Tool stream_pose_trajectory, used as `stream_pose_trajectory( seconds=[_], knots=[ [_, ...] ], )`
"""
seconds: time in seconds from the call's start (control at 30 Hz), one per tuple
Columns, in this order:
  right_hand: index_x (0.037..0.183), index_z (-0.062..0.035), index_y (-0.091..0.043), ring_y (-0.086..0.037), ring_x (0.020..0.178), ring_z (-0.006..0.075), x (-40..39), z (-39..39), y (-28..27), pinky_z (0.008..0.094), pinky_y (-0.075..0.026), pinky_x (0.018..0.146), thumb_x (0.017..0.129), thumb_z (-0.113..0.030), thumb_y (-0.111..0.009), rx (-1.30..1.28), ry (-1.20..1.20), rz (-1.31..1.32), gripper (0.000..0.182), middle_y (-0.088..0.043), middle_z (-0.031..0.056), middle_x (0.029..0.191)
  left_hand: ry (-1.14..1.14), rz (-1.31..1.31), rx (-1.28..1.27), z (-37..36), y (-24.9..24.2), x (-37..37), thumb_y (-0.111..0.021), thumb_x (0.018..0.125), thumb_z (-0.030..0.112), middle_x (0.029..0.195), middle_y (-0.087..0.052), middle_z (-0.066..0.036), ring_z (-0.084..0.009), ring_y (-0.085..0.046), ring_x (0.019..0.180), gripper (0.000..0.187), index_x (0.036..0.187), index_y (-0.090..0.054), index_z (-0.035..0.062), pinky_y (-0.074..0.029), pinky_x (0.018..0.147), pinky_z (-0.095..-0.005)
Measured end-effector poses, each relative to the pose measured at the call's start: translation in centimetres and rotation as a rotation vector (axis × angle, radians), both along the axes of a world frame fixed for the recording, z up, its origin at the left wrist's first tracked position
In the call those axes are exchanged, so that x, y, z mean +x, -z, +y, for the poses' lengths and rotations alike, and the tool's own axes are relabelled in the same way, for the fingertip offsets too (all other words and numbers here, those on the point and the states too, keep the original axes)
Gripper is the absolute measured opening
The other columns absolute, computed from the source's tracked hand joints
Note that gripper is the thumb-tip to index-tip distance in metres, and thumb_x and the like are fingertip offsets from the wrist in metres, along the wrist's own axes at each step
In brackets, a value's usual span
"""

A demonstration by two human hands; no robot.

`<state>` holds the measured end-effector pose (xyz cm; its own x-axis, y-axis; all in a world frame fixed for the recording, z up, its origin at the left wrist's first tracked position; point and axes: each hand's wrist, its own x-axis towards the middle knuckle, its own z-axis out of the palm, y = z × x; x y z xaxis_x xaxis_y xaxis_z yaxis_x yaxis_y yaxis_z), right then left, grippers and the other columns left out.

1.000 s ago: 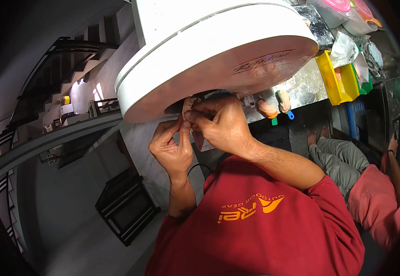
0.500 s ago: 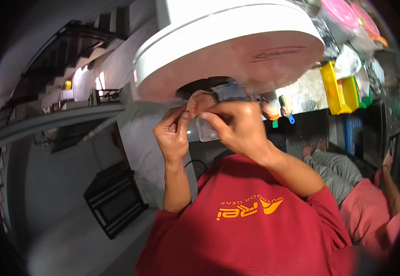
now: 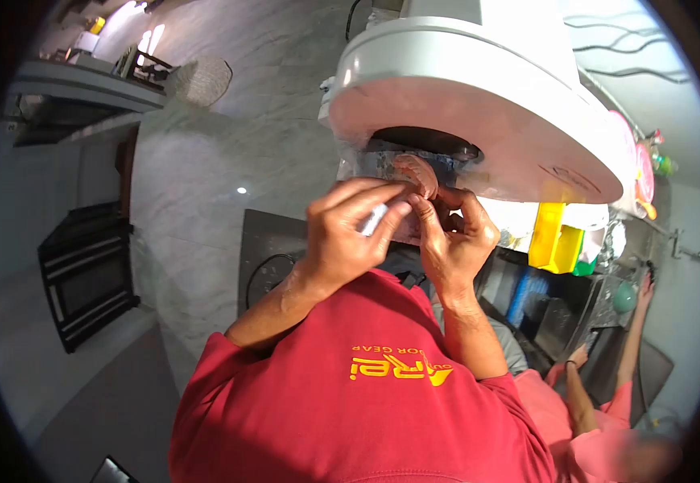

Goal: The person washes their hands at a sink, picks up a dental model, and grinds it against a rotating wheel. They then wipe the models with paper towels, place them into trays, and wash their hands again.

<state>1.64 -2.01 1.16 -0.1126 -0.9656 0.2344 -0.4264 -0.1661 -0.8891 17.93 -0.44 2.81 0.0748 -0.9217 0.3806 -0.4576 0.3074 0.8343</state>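
The right hand (image 3: pixel 456 245) grips a pink, curved, arch-shaped piece (image 3: pixel 417 171) between its thumb and bent fingers. The left hand (image 3: pixel 351 235) meets the piece's lower edge with thumb and fingertips drawn together; whether it grips too, I cannot tell. The piece sits just before the dark oval opening (image 3: pixel 422 141) in a large white housing (image 3: pixel 519 133) with a rounded front. Farther right stand a yellow plastic bin (image 3: pixel 545 236) and, beside it, something green (image 3: pixel 586 264). A co-worker in a pink shirt (image 3: pixel 539 414) is at lower right.
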Motion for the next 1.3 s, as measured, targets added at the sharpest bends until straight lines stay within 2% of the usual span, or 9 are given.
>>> stream_pose_trajectory(
  seconds=[0.13, 0.37, 0.47, 0.57, 0.67, 0.8, 1.0, 1.3],
  knots=[
    [0.094, 0.0032, -0.074, -0.066, 0.065, 0.0105, 0.6, 0.0, -0.7, 0.0258, -0.052, 0.06, 0.079, -0.006, -0.084, -0.004, -0.022, 0.078, 0.019, -0.073, 0.0094, 0.075, 0.035, -0.062, -0.047, -0.5, 0.7, -1.4, -0.075, 0.09, 0.012, 0.109, -0.074, -0.017, -0.0342, -0.072, 0.094, 0.027, 0.114, -0.072, -0.0022, -0.053, 0.086, -0.0403],
    [0.095, 0.0048, -0.074, -0.07, 0.07, 0.0111, 1.2, -0.4, -1.0, 0.0253, -0.055, 0.062, 0.079, -0.001, -0.082, 0.012, -0.004, 0.127, 0.02, -0.074, 0.0104, 0.076, 0.096, -0.013, -0.019, -1.2, 0.8, -0.5, -0.072, 0.092, 0.01, 0.11, -0.074, -0.019, -0.0333, -0.072, 0.091, 0.03, 0.119, -0.069, -0.0038, -0.055, 0.08, -0.0403],
    [0.102, 0.0073, -0.073, -0.069, 0.073, 0.0096, 0.8, -0.5, -1.2, 0.025, -0.057, 0.067, 0.081, 0.005, -0.077, -0.031, -0.066, 0.154, 0.021, -0.076, 0.0101, 0.082, 0.118, 0.056, 0.058, -1.2, 0.5, -0.5, -0.071, 0.093, 0.01, 0.108, -0.074, -0.02, -0.0347, -0.072, 0.095, 0.033, 0.122, -0.068, -0.0051, -0.057, 0.081, -0.04],
    [0.105, 0.0068, -0.073, -0.07, 0.077, 0.0111, 0.7, -0.9, -1.7, 0.026, -0.058, 0.069, 0.081, 0.007, -0.075, -0.108, -0.11, 0.244, 0.024, -0.075, 0.0098, 0.085, 0.116, 0.208, 0.078, -1.2, 0.2, -1.0, -0.071, 0.093, 0.011, 0.108, -0.074, -0.021, -0.0353, -0.073, 0.097, 0.038, 0.127, -0.066, -0.0063, -0.058, 0.086, -0.0403],
    [0.106, 0.0016, -0.075, -0.072, 0.073, 0.0177, 0.9, -1.5, -2.5, 0.0281, -0.059, 0.063, 0.082, 0.004, -0.076, -0.153, -0.102, 0.275, 0.024, -0.073, 0.0121, 0.088, 0.128, 0.3, 0.123, -0.9, 0.0, -1.7, -0.07, 0.094, 0.011, 0.114, -0.071, -0.024, -0.035, -0.072, 0.103, 0.042, 0.131, -0.063, -0.0081, -0.058, 0.09, -0.04],
    [0.107, 0.0042, -0.073, -0.074, 0.077, 0.0192, 0.6, -1.8, -3.0, 0.0296, -0.063, 0.067, 0.084, 0.003, -0.078, -0.133, -0.097, 0.242, 0.024, -0.072, 0.0128, 0.089, 0.114, 0.289, 0.084, -0.6, 0.1, -2.7, -0.067, 0.095, 0.01, 0.124, -0.061, -0.025, -0.0373, -0.067, 0.109, 0.046, 0.136, -0.058, -0.0093, -0.058, 0.089, -0.0404],
    [0.104, 0.0054, -0.073, -0.077, 0.08, 0.0198, -0.2, -1.8, -2.1, 0.0304, -0.065, 0.074, 0.079, 0.008, -0.08, -0.134, -0.081, 0.05, 0.026, -0.074, 0.0135, 0.092, 0.065, 0.254, 0.089, -0.5, -0.3, -3.3, -0.068, 0.094, 0.012, 0.121, -0.06, -0.023, -0.0338, -0.067, 0.102, 0.049, 0.136, -0.057, -0.0092, -0.057, 0.083, -0.0389],
    [0.099, 0.0036, -0.077, -0.076, 0.078, 0.0177, -0.2, -2.4, -3.4, 0.0287, -0.063, 0.069, 0.076, 0.008, -0.081, -0.185, -0.123, 0.168, 0.023, -0.075, 0.0116, 0.087, 0.05, 0.338, 0.1, -0.9, -0.1, -3.3, -0.069, 0.091, 0.012, 0.114, -0.061, -0.02, -0.0284, -0.065, 0.095, 0.049, 0.133, -0.058, -0.0102, -0.055, 0.08, -0.0355]
  ],
)
